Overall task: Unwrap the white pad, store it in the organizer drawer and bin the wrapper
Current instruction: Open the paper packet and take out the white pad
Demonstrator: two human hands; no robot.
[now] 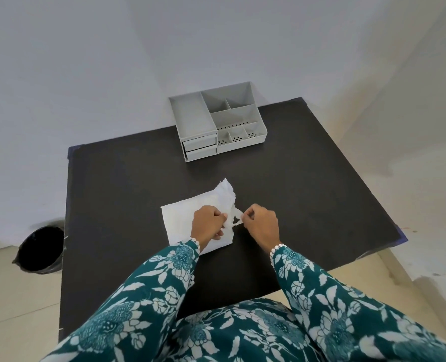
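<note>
Near the front of the dark tabletop (295,194), the left hand (208,222) and right hand (262,223) each pinch a torn strip of wrapper (236,218) on the white pad (182,218). Farther back stands the grey organizer (216,121), both drawers (199,146) shut, with a black bin (40,249) on the floor at left. No writing is readable anywhere.

Teal floral sleeves (148,296), lace cuffs (278,250)

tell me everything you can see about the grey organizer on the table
The organizer is a pale grey box, plastic by its look, standing upright at the far edge of the dark table, close to the wall. Its open top holds one long tray on the left and several smaller compartments on the right, some with dotted holes in their floors. All look empty. Two small drawers, stacked at the front left, are both shut. Neither of the hands touches it.
</note>
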